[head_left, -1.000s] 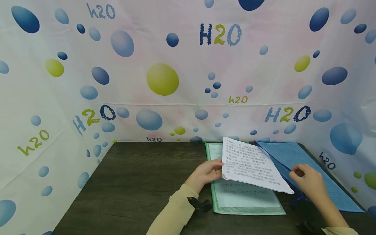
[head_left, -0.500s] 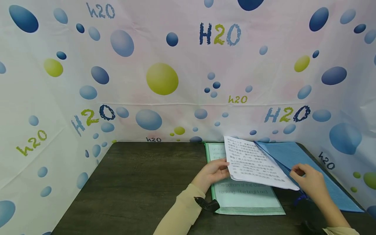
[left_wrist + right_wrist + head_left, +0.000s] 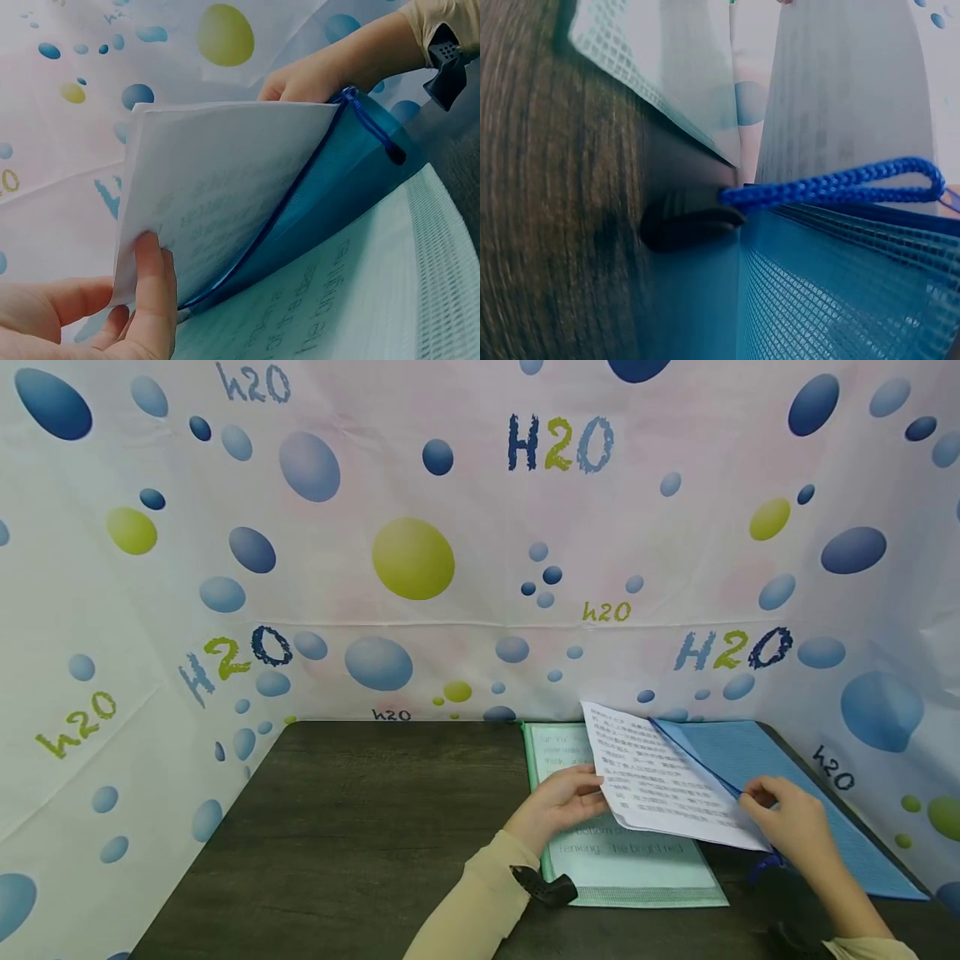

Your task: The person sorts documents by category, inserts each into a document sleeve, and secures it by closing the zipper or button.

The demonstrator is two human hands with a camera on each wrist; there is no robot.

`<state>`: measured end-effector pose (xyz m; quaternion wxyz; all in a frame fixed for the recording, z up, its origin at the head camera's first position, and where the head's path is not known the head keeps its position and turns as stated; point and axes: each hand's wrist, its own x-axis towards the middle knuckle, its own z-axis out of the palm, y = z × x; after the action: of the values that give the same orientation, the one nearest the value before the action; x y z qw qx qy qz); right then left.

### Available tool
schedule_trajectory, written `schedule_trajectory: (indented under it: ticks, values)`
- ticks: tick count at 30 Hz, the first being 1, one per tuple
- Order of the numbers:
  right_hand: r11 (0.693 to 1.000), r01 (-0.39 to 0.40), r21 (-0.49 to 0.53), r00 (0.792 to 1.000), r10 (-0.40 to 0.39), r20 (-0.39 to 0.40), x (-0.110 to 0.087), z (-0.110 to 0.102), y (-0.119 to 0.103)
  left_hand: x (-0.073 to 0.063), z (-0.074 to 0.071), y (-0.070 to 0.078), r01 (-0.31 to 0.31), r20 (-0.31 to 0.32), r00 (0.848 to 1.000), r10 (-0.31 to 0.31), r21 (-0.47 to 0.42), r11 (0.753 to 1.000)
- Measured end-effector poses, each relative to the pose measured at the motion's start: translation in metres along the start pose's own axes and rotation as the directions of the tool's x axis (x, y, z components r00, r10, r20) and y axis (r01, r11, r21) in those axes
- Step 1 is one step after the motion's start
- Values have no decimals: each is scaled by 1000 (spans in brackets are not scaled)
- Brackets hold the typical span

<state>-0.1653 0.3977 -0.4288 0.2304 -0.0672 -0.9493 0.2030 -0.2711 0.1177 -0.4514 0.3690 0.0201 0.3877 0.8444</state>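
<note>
My left hand (image 3: 558,810) pinches the left edge of a sheaf of white printed paper (image 3: 667,789), thumb on one side and fingers on the other in the left wrist view. The paper tilts above a green mesh pouch (image 3: 637,870). Its right edge meets the zip-edged mouth of a blue mesh zip pouch (image 3: 731,745); how far inside it reaches, I cannot tell. My right hand (image 3: 793,827) pinches that blue mouth edge near its front end. From the zip hangs a blue cord (image 3: 847,182) with a dark pull tab (image 3: 690,225).
The green pouch lies on the dark wooden table (image 3: 360,827) with printed English text showing through it. To its right, the blue pouch reaches toward the table's right edge. A white cloth backdrop (image 3: 487,510) with coloured dots stands behind the table.
My left hand has moved right with the paper, bringing it closer against the blue pouch's mouth. The right hand has stayed nearly still on the pouch edge.
</note>
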Motion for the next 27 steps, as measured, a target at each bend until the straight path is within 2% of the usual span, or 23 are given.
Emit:
schedule_trajectory:
  ticks: [9,16,27]
  values:
    - [1000,-5,-2,1000,5,9,1,0,-3,2,14,-9,-13,-22,1000,12,-29,1000]
    - [1000,7,1,1000,-7,17,0,-1,-6,4,24,-18,-22,-47,999,23,12,1000]
    - [1000,28,13,999,-28,15,0,-1,-7,8,36,-29,-35,-78,996,35,0,999]
